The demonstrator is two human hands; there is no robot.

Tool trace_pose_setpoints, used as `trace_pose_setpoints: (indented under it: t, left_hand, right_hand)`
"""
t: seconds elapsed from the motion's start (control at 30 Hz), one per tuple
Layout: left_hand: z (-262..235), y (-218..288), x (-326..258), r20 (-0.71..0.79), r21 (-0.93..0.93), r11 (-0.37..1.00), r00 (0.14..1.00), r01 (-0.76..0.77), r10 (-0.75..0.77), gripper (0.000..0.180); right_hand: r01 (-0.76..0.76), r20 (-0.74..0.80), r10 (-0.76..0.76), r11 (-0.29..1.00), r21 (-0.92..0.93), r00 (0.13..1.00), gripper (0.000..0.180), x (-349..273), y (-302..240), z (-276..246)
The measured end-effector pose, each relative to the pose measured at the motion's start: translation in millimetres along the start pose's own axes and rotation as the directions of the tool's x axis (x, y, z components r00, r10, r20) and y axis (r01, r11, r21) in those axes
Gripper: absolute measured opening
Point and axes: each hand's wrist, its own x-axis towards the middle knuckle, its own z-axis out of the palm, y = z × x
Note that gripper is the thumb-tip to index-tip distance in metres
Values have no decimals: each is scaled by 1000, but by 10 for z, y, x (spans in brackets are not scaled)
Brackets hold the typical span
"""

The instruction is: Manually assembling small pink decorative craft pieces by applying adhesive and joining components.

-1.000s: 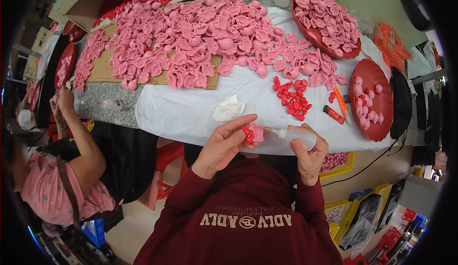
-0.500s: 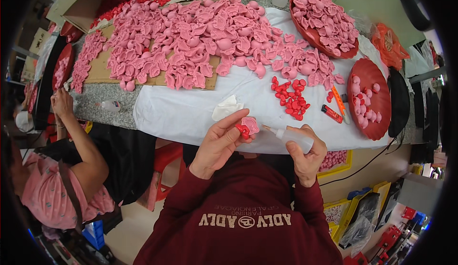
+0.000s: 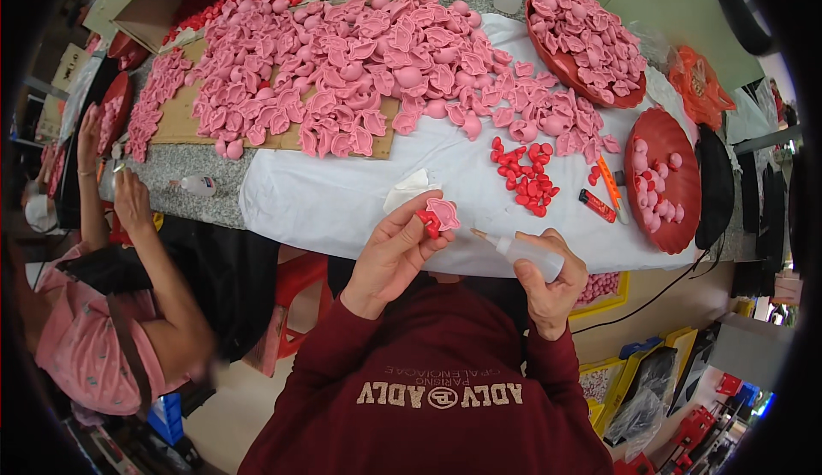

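Between the fingertips of my left hand is a small pink plastic piece with a hollow face, and a glossy red piece sits against it under the thumb. Whether the two are joined cannot be seen. My right hand is wrapped round a translucent squeeze bottle, tilted so its thin brownish nozzle points left. The tip stays a short way from the pink piece. Beyond my hands, several loose red pieces lie on the white cloth, near a crumpled white tissue.
A wide heap of pink pieces covers the far table. One red dish is piled with them; another red dish carries pink balls. A red lighter and orange cutter lie right. A co-worker sits left.
My left hand has shifted slightly left and turned the pink piece a little, widening the gap to the nozzle. The co-worker's arms have moved, and both hands now show apart.
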Motion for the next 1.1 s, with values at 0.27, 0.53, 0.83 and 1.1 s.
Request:
trace_pose_setpoints:
  t: [0.27,0.53,0.83,1.1]
  left_hand:
    - [-16,-7,3,38,46,999,999,-16,14,44]
    - [-2,-7,-9,35,72,997,999,-24,22,42]
    - [-25,-26,8,45,40,998,998,-39,37,41]
    - [-38,-28,8,39,35,999,999,-39,38,40]
  right_hand:
    - [16,28,-17,999,35,999,26,10,-28,15]
    - [11,53,-12,1000,28,999,27,9,-11,9]
    - [29,14,-29,999,24,999,27,7,8,-33]
    - [-70,-11,71,991,114,997,30,-24,61,-62]
